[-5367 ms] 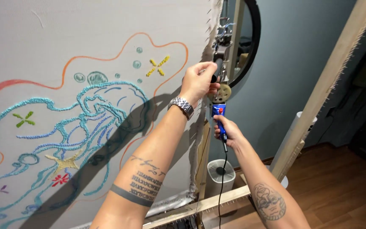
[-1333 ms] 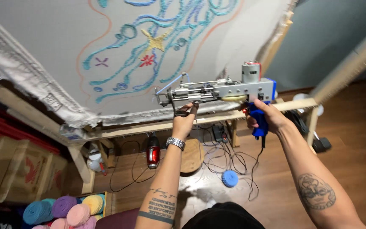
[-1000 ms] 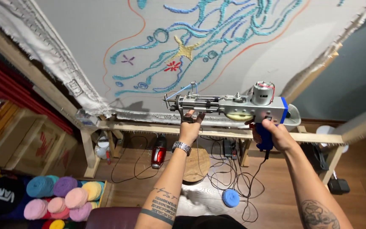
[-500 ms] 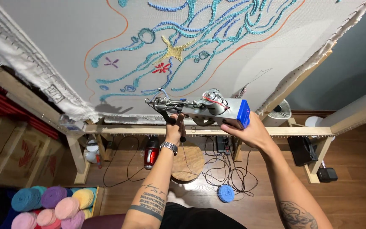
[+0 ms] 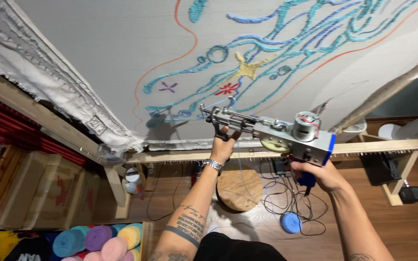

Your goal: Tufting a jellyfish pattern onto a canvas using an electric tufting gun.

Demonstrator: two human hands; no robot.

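Note:
I hold a metal tufting gun (image 5: 272,131) with both hands in front of a stretched grey cloth (image 5: 102,58). My left hand (image 5: 224,145) grips the black front handle under the gun. My right hand (image 5: 318,174) is closed around the blue rear grip (image 5: 307,179). The gun's needle end (image 5: 204,110) points left, close to the lower part of the cloth, where a blue, yellow and red yarn design (image 5: 247,67) is tufted. A blue thread runs from the needle end to the cloth.
The cloth hangs on a wooden frame (image 5: 180,155). Below it are a round wooden stool (image 5: 240,189), tangled cables (image 5: 286,203) and a blue yarn ball (image 5: 291,223) on the wood floor. Coloured yarn rolls (image 5: 97,239) and cardboard boxes (image 5: 49,191) sit at lower left.
The gun has swung from the frame's right edge down to the lower part of the cloth. In the last half second it tilted, needle end nearer the cloth.

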